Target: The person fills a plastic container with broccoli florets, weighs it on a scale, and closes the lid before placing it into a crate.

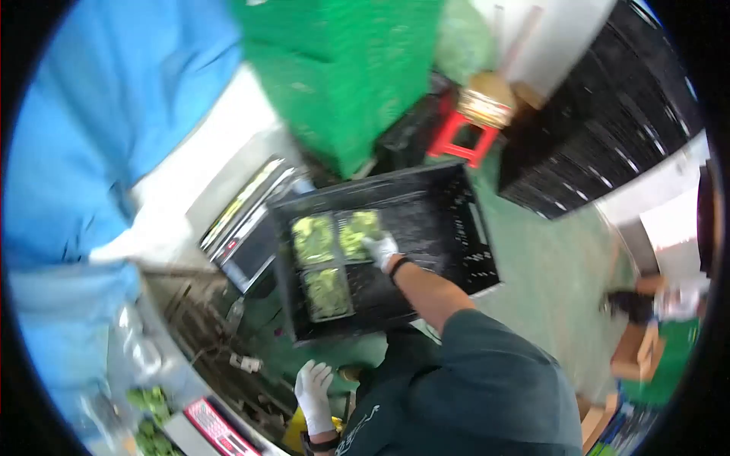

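Observation:
My right hand (382,249), in a white glove, reaches into a black plastic crate (449,262). Its fingers close on the near edge of a clear-wrapped pack of green vegetables (357,230). Against that pack lies a second pack (313,239), and a third pack (328,294) sits below it, all at the crate's left end. My left hand (312,386), also gloved in white, hangs outside the crate near my body. Its fingers are stretched out and it holds nothing.
Left of the crate stands a flat device with a dark panel (247,262). Loose greens (152,410) lie at the lower left. Behind are a green cover (342,68), a red stool (464,137) and stacked black crates (593,114). Cardboard boxes (637,353) are at right.

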`<move>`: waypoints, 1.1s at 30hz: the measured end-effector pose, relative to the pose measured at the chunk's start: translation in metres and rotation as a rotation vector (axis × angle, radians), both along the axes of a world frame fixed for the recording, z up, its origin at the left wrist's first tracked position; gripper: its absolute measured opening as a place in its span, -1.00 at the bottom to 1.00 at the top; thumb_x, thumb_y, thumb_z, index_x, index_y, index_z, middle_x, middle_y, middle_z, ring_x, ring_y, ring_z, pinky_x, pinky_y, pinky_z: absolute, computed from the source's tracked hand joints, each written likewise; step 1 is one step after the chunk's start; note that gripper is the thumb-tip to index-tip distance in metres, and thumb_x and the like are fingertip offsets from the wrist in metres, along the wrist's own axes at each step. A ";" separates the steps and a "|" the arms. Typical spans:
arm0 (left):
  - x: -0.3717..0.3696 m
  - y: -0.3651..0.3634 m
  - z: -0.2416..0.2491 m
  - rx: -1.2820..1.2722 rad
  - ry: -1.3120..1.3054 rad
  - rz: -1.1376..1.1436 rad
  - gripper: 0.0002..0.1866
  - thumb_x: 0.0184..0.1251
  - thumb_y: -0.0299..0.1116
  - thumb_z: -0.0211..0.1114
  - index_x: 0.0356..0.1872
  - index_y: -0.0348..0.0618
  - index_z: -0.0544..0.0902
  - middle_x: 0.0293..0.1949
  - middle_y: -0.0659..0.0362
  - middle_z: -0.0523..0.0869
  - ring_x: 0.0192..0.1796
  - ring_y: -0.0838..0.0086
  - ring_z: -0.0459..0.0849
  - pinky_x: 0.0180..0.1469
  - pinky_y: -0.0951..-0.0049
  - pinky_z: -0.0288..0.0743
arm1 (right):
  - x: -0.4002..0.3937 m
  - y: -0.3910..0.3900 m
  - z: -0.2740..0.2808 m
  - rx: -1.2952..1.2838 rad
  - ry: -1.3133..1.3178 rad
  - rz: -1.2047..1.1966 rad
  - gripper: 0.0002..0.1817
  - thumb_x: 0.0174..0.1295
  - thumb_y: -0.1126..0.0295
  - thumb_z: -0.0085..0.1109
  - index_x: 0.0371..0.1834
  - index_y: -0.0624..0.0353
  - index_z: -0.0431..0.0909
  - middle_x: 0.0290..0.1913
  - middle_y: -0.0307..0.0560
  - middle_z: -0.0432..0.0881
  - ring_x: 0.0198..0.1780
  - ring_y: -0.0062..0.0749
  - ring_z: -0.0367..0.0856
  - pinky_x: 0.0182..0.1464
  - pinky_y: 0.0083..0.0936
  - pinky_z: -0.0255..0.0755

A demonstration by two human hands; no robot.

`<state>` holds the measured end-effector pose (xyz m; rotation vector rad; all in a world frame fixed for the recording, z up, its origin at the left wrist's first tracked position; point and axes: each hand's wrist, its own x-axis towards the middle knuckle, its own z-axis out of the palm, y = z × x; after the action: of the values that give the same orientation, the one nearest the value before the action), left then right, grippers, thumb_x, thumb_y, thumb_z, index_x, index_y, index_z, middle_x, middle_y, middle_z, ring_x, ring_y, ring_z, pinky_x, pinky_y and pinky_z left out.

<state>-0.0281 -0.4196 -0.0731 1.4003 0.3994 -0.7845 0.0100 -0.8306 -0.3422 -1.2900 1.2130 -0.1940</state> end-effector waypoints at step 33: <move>-0.136 0.322 0.055 0.063 -0.611 1.110 -0.54 0.75 -0.16 0.14 0.41 -0.29 0.56 0.11 0.13 0.77 0.17 0.47 0.71 0.28 0.43 0.58 | 0.380 0.617 0.287 -0.855 -1.093 1.410 -0.67 0.59 0.38 0.04 0.09 0.41 0.73 -0.02 0.10 0.83 -0.03 -0.07 0.77 0.12 -0.24 0.59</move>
<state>-0.1642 -0.0975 -0.0180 1.1524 0.6169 0.5508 0.3897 -0.2133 -0.0554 -2.0212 -0.9089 -0.3063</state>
